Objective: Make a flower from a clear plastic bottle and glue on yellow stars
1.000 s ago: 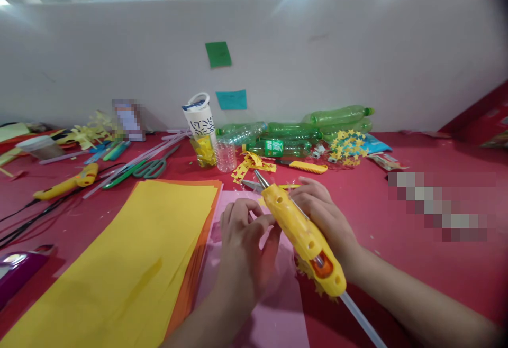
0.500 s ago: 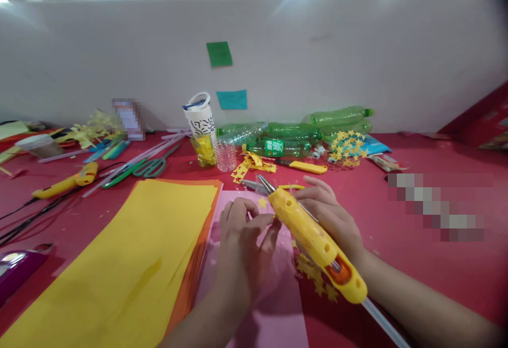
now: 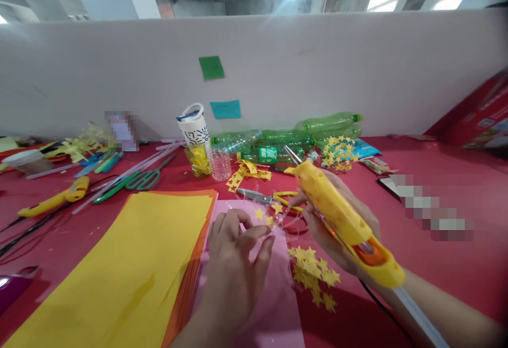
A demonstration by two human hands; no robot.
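Observation:
My right hand [image 3: 337, 234] is closed around a yellow glue gun [image 3: 345, 213]. The gun is held off the table, its metal nozzle pointing up and away toward the bottles, with a clear glue stick trailing from its back. My left hand [image 3: 234, 266] rests on a pink sheet [image 3: 278, 311]. Its thumb and forefinger are pinched together beside small yellow stars [image 3: 265, 217] lying on the sheet; what they pinch is too small to name. A heap of cut-out yellow stars [image 3: 313, 274] lies on the red table between my hands.
A stack of yellow and orange sheets [image 3: 119, 268] covers the left. Small scissors [image 3: 257, 195], green scissors [image 3: 143, 179], a second glue gun [image 3: 55, 200], a cup [image 3: 196, 126] and green bottles [image 3: 286, 139] lie further back. A red box [image 3: 476, 115] stands far right.
My right hand has swung the glue gun up and to the right, off the pink sheet, baring the heap of stars. My left hand stays pinched in about the same place.

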